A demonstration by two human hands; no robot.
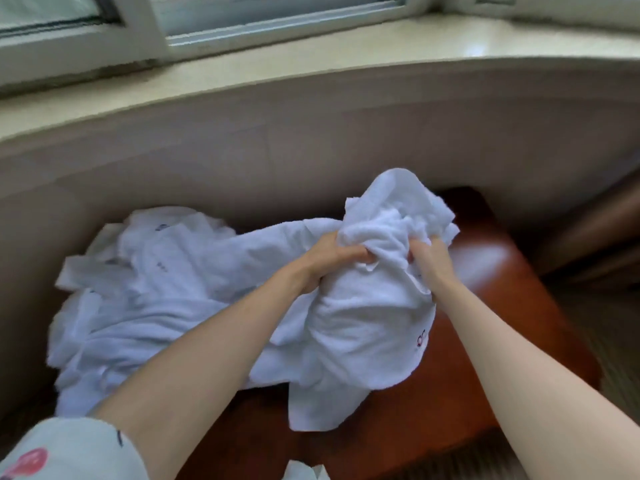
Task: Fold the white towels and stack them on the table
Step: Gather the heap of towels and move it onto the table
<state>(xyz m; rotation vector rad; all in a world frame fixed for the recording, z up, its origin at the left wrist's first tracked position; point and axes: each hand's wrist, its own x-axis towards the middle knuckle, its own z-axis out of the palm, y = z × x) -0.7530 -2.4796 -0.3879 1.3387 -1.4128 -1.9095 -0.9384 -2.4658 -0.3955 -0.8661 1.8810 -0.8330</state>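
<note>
Both my hands are buried in one white towel (pixel 363 306), bunched up over the reddish-brown table (pixel 491 271). My left hand (pixel 332 258) has its fingers curled tight into the cloth at the top of the bundle, and my right hand (pixel 431 259) grips the same bunch just beside it, fingers tucked out of sight in the folds. The two hands sit close together, with only a ridge of terry between them.

The towel is crumpled, so its long axis is rough at best: it runs from the raised clump above my knuckles, on the far side toward the wall, down toward me, where a loose corner hangs and rests on the tabletop. A small red mark (pixel 420 339) shows on its right edge.

To the left lies the heap of unfolded towels (pixel 145 289), spilling along the left part of the table against the beige wall (pixel 311 150) below the window sill (pixel 346 53). The towel I hold touches that heap on its left side. My patterned sleeve (pixel 69 448) shows at the lower left, and a scrap of white peeks in at the bottom edge.
</note>
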